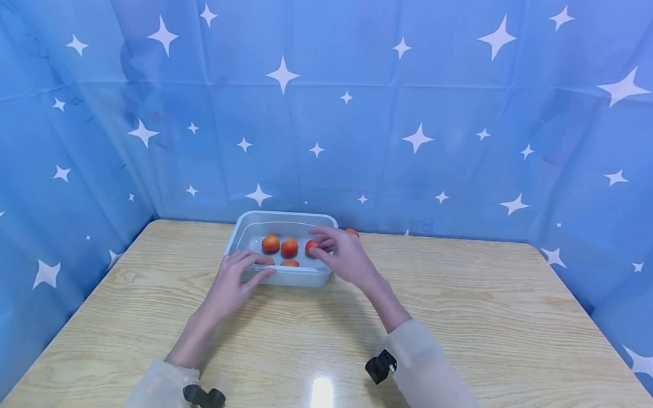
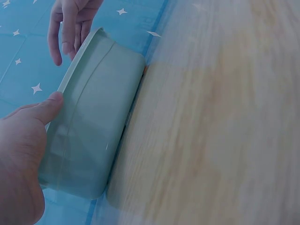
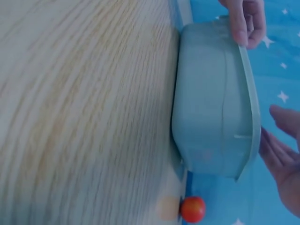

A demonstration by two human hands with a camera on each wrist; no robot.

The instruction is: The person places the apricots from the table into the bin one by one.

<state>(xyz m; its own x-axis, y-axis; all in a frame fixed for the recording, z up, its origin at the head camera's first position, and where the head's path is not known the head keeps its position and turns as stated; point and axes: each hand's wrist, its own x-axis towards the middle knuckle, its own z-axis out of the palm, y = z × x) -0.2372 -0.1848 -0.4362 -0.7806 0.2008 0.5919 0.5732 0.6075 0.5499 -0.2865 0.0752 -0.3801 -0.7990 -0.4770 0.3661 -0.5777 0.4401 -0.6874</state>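
Note:
A pale blue-green plastic box (image 1: 298,278) stands at the far edge of the table, with several round orange-red fruits (image 1: 289,247), tomato-like, inside. At its near left corner my left hand (image 1: 234,283) grips the rim, thumb on the near side; the left wrist view shows the thumb (image 2: 49,107) against the rim. Over the box's right side is my right hand (image 1: 342,252), its fingers loosely bent and reaching inside, close to the rightmost fruit (image 1: 310,248). Nothing shows between the right thumb and fingers in the right wrist view. The front wall partly hides the nearest fruits.
Another orange-red fruit (image 3: 192,209) lies outside the box, beyond its right end; the right forearm partly covers it in the head view. A wooden table (image 1: 466,315) spreads out in front. Behind it hangs a blue curtain (image 1: 367,106) with white stars.

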